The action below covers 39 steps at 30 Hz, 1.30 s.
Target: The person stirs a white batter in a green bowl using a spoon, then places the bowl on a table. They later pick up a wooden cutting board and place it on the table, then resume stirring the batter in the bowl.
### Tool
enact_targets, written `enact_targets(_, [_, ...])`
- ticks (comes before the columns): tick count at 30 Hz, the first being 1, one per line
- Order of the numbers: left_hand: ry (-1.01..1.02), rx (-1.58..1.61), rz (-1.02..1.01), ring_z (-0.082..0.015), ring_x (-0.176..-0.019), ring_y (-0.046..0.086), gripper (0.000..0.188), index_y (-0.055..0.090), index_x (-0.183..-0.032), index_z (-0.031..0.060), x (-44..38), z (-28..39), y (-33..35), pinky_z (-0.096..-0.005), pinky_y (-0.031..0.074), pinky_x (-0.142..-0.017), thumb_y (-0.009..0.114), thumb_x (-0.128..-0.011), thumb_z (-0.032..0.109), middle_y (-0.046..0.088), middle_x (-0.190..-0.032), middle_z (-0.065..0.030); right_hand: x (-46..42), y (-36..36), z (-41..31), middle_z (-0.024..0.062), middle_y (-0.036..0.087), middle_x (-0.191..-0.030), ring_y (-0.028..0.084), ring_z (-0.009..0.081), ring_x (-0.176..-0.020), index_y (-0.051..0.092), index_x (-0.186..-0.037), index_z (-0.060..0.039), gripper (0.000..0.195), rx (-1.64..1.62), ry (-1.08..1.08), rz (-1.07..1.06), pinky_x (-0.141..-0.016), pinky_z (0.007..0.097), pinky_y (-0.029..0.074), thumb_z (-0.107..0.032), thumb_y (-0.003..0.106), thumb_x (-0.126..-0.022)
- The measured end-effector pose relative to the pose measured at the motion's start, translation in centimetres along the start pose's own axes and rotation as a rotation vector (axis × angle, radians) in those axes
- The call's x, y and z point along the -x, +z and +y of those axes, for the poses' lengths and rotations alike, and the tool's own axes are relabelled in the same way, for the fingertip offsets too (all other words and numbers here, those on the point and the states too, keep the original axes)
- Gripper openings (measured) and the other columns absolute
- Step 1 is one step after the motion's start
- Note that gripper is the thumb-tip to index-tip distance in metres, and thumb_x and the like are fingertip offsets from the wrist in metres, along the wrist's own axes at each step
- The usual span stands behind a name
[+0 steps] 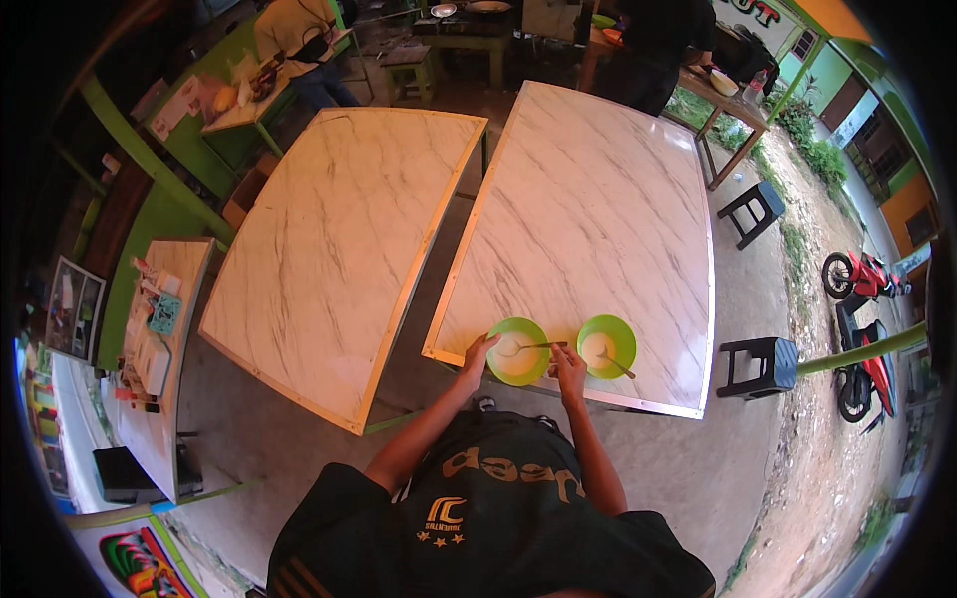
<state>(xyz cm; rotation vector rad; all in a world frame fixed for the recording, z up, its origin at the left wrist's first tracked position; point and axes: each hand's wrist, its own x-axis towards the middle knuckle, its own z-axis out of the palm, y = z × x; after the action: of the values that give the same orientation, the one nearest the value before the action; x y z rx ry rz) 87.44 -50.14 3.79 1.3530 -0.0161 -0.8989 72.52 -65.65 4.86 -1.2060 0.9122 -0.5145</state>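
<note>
Before me a green bowl (535, 334) stands at the near edge of the right-hand marble-patterned table (591, 209), with a whitish mixture (512, 363) inside. My left hand (479, 354) grips this bowl by its left rim. In my right hand (567, 365) is the handle of a metal spoon (540, 345), whose bowl end dips into the mixture. Just to the right stands a second green bowl (625, 336), also with a whitish mixture (597, 350). Another spoon (620, 366) leans in it, its handle over the rim; neither hand touches it.
A second marble-patterned table (344, 239) stands left, across a narrow gap. Black plastic stools (770, 366) are at the right. One person (299, 37) is at the back left, another in dark clothes (650, 52) at the back right. A side table (183, 261) at far left bears a teal basket (164, 312).
</note>
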Motion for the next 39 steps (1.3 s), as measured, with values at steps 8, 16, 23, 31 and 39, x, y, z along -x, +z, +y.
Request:
enact_targets(8, [0.023, 0.037, -0.033, -0.0164, -0.108, 0.057, 0.053, 0.058, -0.125, -0.0015, 0.1, 0.1, -0.3, -0.0289, 0.042, -0.094, 0.064, -0.09, 0.037, 0.063, -0.115, -0.0093, 0.0, -0.6, -1.8, 0.0073, 0.06, -0.061, 0.053, 0.0111, -0.047, 0.065, -0.086, 0.0003, 0.017, 0.398, -0.036, -0.171, -0.044, 0.0256, 0.042, -0.017, 0.064, -0.087])
enact_targets(16, [0.017, -0.038, -0.013, -0.0161, -0.104, 0.057, 0.052, 0.059, -0.123, -0.002, 0.2, 1.0, 0.5, -0.0292, 0.042, -0.092, 0.063, -0.09, 0.039, 0.064, -0.112, -0.0096, 0.6, -0.5, 0.2, 0.0161, 0.063, -0.062, 0.063, 0.0232, -0.057, 0.063, -0.088, 0.0024, 0.017, 0.816, -0.297, -0.327, -0.055, 0.0373, 0.047, -0.015, 0.063, -0.087])
enact_targets(23, [0.024, -0.109, 0.029, -0.0171, -0.106, 0.057, 0.054, 0.062, -0.12, -0.0008, -0.2, 0.7, 0.5, -0.0283, 0.042, -0.092, 0.061, -0.092, 0.045, 0.064, -0.112, -0.0101, 3.1, 0.7, -2.4, 0.0246, 0.064, -0.072, 0.063, 0.0435, -0.071, 0.059, -0.095, -0.0042, 0.014, 1.115, -0.384, -0.129, -0.065, 0.0514, 0.048, -0.017, 0.056, -0.09])
enact_targets(31, [0.043, -0.172, 0.152, -0.0182, -0.095, 0.057, 0.059, 0.063, -0.114, -0.0011, -1.4, -0.7, 0.9, -0.0302, 0.043, -0.086, 0.055, -0.093, 0.054, 0.064, -0.103, -0.0103, 4.2, 0.8, -1.9, 0.0239, 0.064, -0.073, 0.063, 0.0436, -0.073, 0.06, -0.096, -0.0071, 0.015, 1.008, -0.345, -0.177, -0.066, 0.0541, 0.047, -0.021, 0.057, -0.09])
enact_targets(39, [0.001, -0.182, 0.156, -0.0185, -0.092, 0.056, 0.062, 0.065, -0.101, -0.0007, -1.6, -0.7, 1.2, -0.0309, 0.043, -0.085, 0.051, -0.093, 0.059, 0.063, -0.097, -0.0098, 4.0, 1.3, -1.5, 0.0228, 0.062, -0.07, 0.062, 0.0436, -0.071, 0.059, -0.093, -0.0075, 0.011, 1.008, -0.355, -0.108, -0.063, 0.0525, 0.046, -0.018, 0.058, -0.09])
